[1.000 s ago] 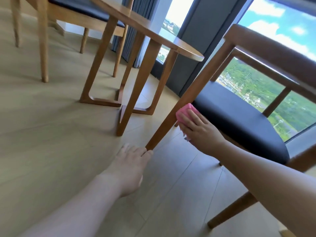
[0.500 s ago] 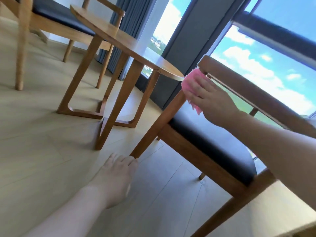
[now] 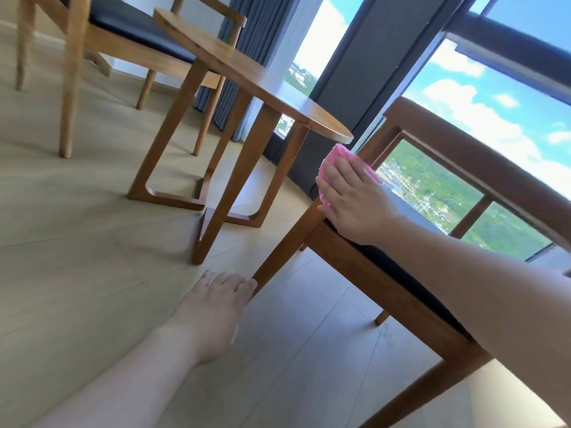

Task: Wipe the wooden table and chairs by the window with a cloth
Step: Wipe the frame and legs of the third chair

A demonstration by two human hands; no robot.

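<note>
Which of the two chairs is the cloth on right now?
The near chair by the window, at its front leg: the right hand presses the pink cloth there. The far chair stands beyond the round table, untouched.

I see the right hand [image 3: 355,202] far right, fingers straight and flat, palm pressing down, forearm reaching in from the near right. Left hand [image 3: 213,313] lower centre, fingers straight, palm down, forearm extended.

Table [image 3: 247,75] center-far. Near chair [image 3: 386,273] right of it, far chair [image 3: 129,35] left behind it, window [image 3: 463,125] beyond. Right hand [image 3: 355,199] on cloth [image 3: 332,159] against near chair's front leg. Left hand [image 3: 216,310] on floor [image 3: 77,257] by that leg's foot.
</note>
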